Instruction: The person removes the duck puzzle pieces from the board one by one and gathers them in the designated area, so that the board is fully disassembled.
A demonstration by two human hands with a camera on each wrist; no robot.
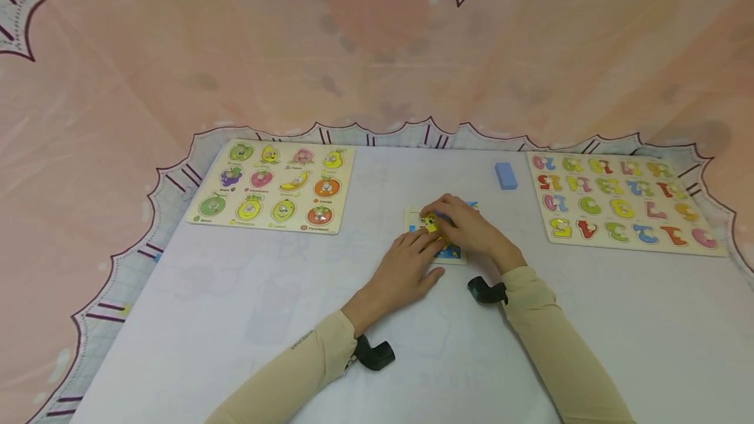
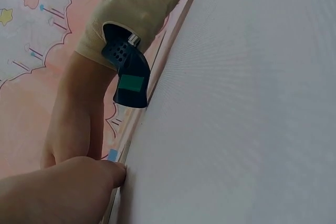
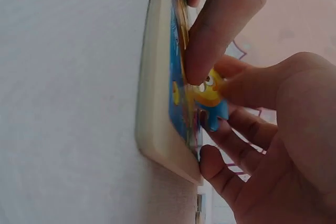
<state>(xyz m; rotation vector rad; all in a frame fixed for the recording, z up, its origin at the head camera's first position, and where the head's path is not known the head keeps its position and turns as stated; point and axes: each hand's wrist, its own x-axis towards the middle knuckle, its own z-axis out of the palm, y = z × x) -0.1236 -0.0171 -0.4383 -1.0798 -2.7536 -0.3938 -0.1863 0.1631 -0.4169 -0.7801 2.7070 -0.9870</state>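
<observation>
A small wooden jigsaw board (image 1: 458, 261) with a blue and yellow picture lies on the white table, mostly covered by both hands. My left hand (image 1: 406, 265) rests its nearly straight fingers on the picture; its thumb stands apart toward the near side. From the right, my right hand (image 1: 474, 228) pinches a yellow and blue puzzle piece (image 3: 209, 98) between thumb and fingers. A cartoon eye shows on that piece, tilted up against the board's face in the right wrist view. One left finger (image 3: 210, 48) presses beside it. The left wrist view hides the left fingertips.
A fruit puzzle board (image 1: 268, 198) lies at the back left, and a number puzzle board (image 1: 573, 205) at the back right. Near the number board is a blue block (image 1: 505, 176). Patterned cloth hangs behind the table. Black wrist cameras (image 1: 374, 353) sit under both sleeves.
</observation>
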